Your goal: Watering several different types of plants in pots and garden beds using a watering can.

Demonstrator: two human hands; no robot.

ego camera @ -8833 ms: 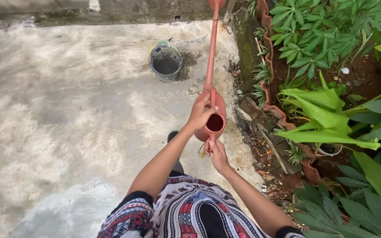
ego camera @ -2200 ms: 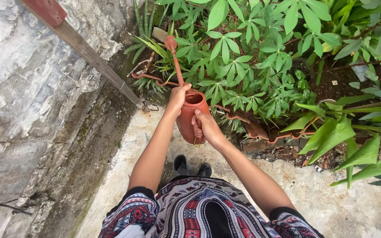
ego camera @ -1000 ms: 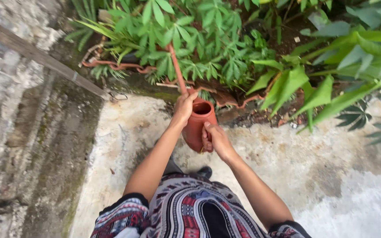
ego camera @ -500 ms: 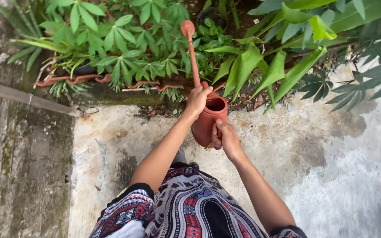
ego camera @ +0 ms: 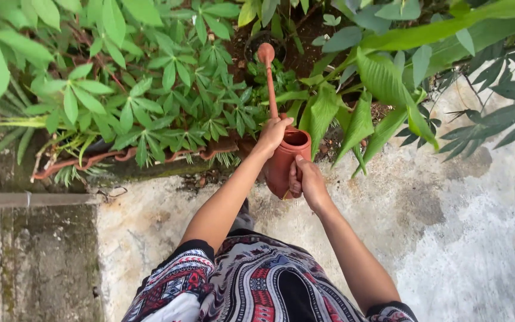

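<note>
A person stands on pale, stained concrete paving (ego camera: 448,238) and holds a terracotta-coloured plastic watering can (ego camera: 287,161) with a long thin spout out in front of the body. The left hand (ego camera: 274,132) closes over the top of the can where the spout meets the body, fingers curled down around the far rim and pressed against it. The right hand (ego camera: 306,182) grips the near side of the can, thumb lying along the wall and the other fingers wrapped behind it (probably on a handle, though the handle itself is hidden by the hand). Both hands are firmly closed on the can; neither is spread.

The can hangs just above the edge of the paving, its open mouth facing up, dark inside. Its spout runs up and away from the person, and the rounded rose at the spout tip (ego camera: 266,53) sits over a small dark round pot (ego camera: 264,43) set among the plants on bare brown soil (ego camera: 305,30).

Left of the can, a dense clump of bright green plants with finger-shaped leaves (ego camera: 150,89) spreads over a wavy reddish-brown garden edging strip (ego camera: 114,158), which borders the bed. Right of the can, broad light green leaves (ego camera: 382,89) lean over the paving, and darker narrow leaves (ego camera: 508,113) reach in from the right edge. At lower left lies a darker, mossy concrete slab (ego camera: 37,262). The person's red, black and white patterned garment (ego camera: 257,280) fills the bottom of the view.
</note>
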